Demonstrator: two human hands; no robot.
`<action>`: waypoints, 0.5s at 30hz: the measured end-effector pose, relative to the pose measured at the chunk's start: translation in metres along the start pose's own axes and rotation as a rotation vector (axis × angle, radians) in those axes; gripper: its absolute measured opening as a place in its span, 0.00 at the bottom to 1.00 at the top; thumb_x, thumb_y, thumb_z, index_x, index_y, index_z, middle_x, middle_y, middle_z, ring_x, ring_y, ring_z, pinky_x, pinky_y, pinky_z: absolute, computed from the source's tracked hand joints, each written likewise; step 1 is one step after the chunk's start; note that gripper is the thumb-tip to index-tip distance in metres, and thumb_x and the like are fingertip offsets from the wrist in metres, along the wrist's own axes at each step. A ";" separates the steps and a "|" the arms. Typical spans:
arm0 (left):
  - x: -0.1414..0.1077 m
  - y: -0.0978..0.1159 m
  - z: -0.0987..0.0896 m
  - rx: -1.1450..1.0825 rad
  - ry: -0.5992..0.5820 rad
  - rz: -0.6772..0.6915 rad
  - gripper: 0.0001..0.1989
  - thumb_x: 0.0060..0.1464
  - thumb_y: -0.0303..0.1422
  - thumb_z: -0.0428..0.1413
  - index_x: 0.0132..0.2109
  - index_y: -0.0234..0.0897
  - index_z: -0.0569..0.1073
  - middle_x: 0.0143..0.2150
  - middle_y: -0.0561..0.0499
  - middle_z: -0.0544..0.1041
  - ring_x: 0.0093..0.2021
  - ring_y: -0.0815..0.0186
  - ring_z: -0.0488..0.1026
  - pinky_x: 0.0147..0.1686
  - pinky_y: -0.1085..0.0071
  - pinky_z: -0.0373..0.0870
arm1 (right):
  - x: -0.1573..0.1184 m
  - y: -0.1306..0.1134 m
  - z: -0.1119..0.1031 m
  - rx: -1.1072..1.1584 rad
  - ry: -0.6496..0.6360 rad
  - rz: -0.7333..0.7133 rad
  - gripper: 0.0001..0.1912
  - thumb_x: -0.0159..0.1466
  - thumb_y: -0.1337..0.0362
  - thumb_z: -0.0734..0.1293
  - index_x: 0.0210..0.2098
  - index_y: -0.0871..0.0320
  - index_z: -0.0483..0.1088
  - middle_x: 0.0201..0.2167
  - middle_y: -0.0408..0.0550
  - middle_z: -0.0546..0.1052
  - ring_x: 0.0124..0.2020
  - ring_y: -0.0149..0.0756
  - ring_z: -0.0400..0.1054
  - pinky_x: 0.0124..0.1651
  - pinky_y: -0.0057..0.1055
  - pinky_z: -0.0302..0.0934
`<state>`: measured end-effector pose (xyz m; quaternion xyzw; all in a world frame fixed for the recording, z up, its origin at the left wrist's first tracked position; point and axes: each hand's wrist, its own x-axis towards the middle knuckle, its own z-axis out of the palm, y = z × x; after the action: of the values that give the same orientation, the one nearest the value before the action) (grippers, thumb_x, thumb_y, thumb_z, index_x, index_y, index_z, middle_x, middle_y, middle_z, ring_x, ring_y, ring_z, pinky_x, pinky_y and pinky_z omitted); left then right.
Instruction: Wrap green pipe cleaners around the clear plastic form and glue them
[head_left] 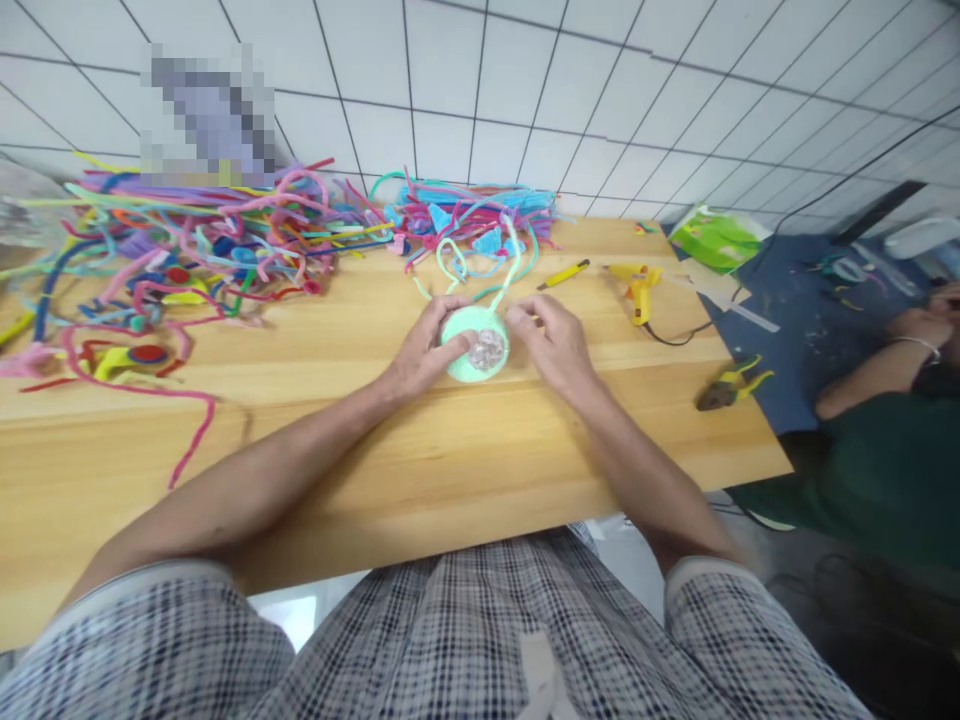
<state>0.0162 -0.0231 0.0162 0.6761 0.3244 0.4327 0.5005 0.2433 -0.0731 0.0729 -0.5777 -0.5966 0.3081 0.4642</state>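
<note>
My left hand (435, 350) grips a mint-green round piece (465, 372) by its left side, the thumb lying across its face. A shiny, see-through lump (489, 350) sits on that face, right of centre. From the round piece's top rises a pale green pipe cleaner (513, 262), and another looped pale one (450, 258) stands just behind. My right hand (553, 345) is at the round piece's right edge with thumb and fingers pinched together. Whatever lies between those fingertips, if anything, is too small to make out.
A tangle of coloured pipe cleaners (247, 235) covers the table's back left, with a blue bundle (517, 200) beside it. To the right lie a yellow cutter (564, 274), a corded glue gun (639, 290), pliers (731, 387) and a green packet (716, 240). Another person's arm (870, 370) shows far right.
</note>
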 end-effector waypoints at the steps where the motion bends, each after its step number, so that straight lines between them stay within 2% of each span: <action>1: 0.001 -0.001 -0.001 0.029 -0.007 0.015 0.30 0.59 0.52 0.67 0.61 0.40 0.77 0.59 0.44 0.82 0.61 0.51 0.78 0.66 0.56 0.76 | 0.001 -0.001 -0.003 0.074 0.018 0.030 0.37 0.65 0.21 0.71 0.36 0.51 0.78 0.39 0.49 0.84 0.45 0.46 0.79 0.53 0.43 0.74; 3: 0.003 0.000 -0.002 0.003 -0.021 -0.013 0.30 0.57 0.52 0.68 0.60 0.40 0.78 0.59 0.43 0.83 0.62 0.49 0.79 0.67 0.54 0.76 | 0.006 -0.003 -0.011 0.334 0.010 0.177 0.39 0.68 0.20 0.68 0.31 0.50 0.73 0.29 0.44 0.79 0.33 0.39 0.75 0.39 0.36 0.70; 6: 0.005 0.009 0.002 -0.339 -0.059 -0.247 0.30 0.53 0.51 0.66 0.58 0.40 0.79 0.53 0.45 0.86 0.52 0.49 0.84 0.56 0.54 0.83 | 0.015 -0.008 -0.019 0.683 -0.014 0.420 0.38 0.71 0.24 0.69 0.27 0.51 0.68 0.22 0.38 0.72 0.23 0.31 0.65 0.28 0.28 0.62; 8: 0.003 0.020 0.006 -0.606 -0.162 -0.430 0.29 0.53 0.51 0.64 0.56 0.38 0.80 0.49 0.42 0.88 0.50 0.45 0.87 0.54 0.49 0.86 | 0.017 -0.010 -0.015 0.820 -0.083 0.521 0.38 0.74 0.27 0.69 0.26 0.52 0.67 0.20 0.36 0.70 0.21 0.29 0.62 0.26 0.26 0.60; 10: -0.002 0.030 0.010 -0.754 -0.329 -0.531 0.30 0.52 0.53 0.62 0.54 0.36 0.82 0.46 0.39 0.90 0.50 0.39 0.89 0.54 0.42 0.87 | 0.016 -0.010 -0.004 0.876 -0.216 0.601 0.38 0.77 0.29 0.67 0.25 0.52 0.67 0.17 0.35 0.67 0.19 0.29 0.61 0.24 0.26 0.59; 12: -0.006 0.036 0.014 -0.804 -0.452 -0.568 0.30 0.50 0.54 0.62 0.51 0.37 0.83 0.44 0.38 0.91 0.51 0.36 0.90 0.56 0.39 0.87 | 0.014 -0.008 0.006 0.863 -0.325 0.661 0.36 0.78 0.33 0.67 0.25 0.52 0.69 0.15 0.35 0.65 0.18 0.30 0.61 0.24 0.26 0.60; 13: -0.008 0.037 0.015 -0.793 -0.470 -0.548 0.30 0.50 0.55 0.62 0.50 0.37 0.84 0.44 0.38 0.91 0.52 0.35 0.90 0.57 0.38 0.87 | 0.013 -0.007 0.009 0.836 -0.359 0.679 0.34 0.78 0.35 0.68 0.26 0.52 0.71 0.15 0.35 0.66 0.18 0.31 0.62 0.24 0.26 0.62; 15: -0.007 0.035 0.016 -0.666 -0.419 -0.392 0.27 0.54 0.55 0.58 0.46 0.37 0.84 0.41 0.38 0.90 0.51 0.35 0.90 0.56 0.37 0.87 | 0.014 -0.002 0.009 0.751 -0.380 0.648 0.28 0.76 0.39 0.73 0.30 0.53 0.75 0.19 0.38 0.74 0.21 0.31 0.68 0.28 0.26 0.66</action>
<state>0.0278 -0.0455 0.0460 0.4767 0.1811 0.2639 0.8187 0.2359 -0.0588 0.0745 -0.4604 -0.3095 0.7274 0.4038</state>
